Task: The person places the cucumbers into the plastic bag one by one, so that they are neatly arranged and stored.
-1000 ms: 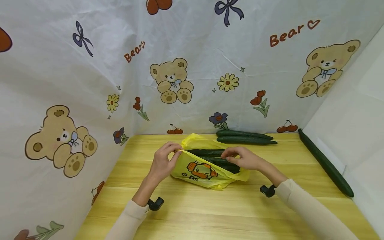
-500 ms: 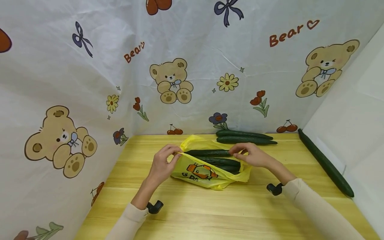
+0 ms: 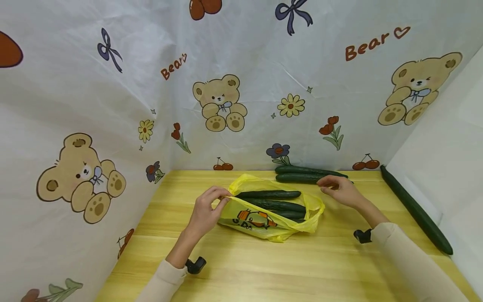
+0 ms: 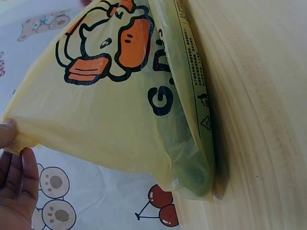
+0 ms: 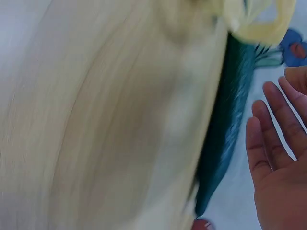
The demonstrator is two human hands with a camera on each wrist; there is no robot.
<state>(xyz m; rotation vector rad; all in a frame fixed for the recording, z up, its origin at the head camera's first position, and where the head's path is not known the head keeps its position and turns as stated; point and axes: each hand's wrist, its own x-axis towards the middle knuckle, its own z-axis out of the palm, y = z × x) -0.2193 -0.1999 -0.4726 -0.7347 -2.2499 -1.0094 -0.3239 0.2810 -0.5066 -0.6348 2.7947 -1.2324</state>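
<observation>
A yellow plastic bag (image 3: 249, 228) lies on its side on the table, its mouth spread, with several cucumbers (image 3: 275, 204) inside it. My left hand (image 3: 205, 212) pinches the bag's rim at its left corner; in the left wrist view the thumb and fingers of that hand (image 4: 17, 177) hold the yellow film taut. Right of the bag, my right hand (image 3: 341, 191) is in the air with nothing in it, its fingers loosely bent. It is nearest to the two cucumbers (image 3: 298, 178) lying by the back wall and covers their right end in the head view.
One long cucumber (image 3: 416, 209) lies along the right wall. The wooden table (image 3: 264, 272) meets a white sheet (image 3: 256, 50) printed with bears at the back and left. In the right wrist view a cucumber (image 5: 225, 120) lies beside the hand.
My right hand has let go of a cucumber in the bag and moved right, out towards the back cucumbers. The left hand keeps its pinch on the bag. The head view has shifted slightly.
</observation>
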